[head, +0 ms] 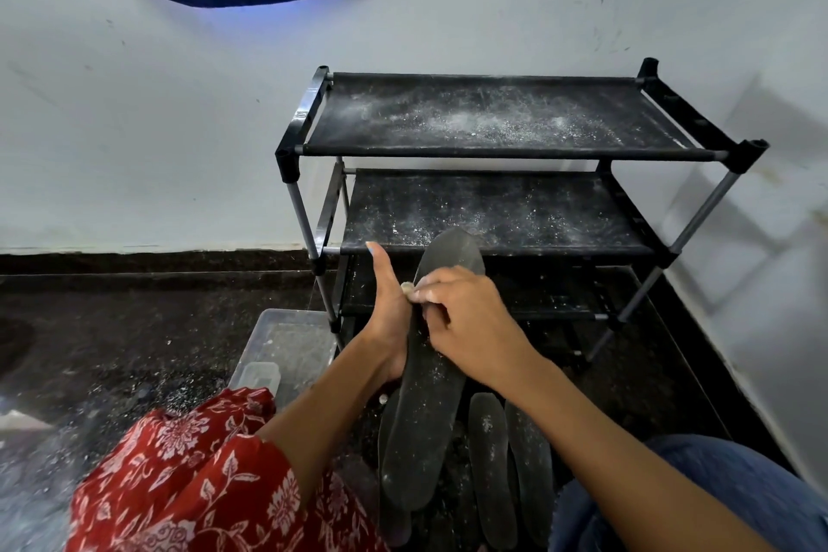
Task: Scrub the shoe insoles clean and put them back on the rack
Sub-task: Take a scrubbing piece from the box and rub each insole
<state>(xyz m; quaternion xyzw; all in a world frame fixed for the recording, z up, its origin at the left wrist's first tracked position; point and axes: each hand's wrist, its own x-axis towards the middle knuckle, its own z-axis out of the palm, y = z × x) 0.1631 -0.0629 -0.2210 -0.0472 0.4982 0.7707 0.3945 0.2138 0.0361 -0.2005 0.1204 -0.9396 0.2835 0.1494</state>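
While my left hand (389, 318) cradled the insole (430, 372) from beneath, thumb sticking up free, my right hand (466, 318) pinched a small pale scrubber (407, 288) against its upper part. Held only along one edge, the insole could have flexed or slid down onto the other insoles (488, 462) lying below my wrists. White grit dusted the rack (493, 117) beyond my fingers, so a cleaned insole set there might have dirtied again, I judged.

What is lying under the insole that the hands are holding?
Under the held insole more dark insoles lie on the speckled floor, some overlapping. How many lie there in all cannot be seen, because the held insole and the arms cover part of the pile.
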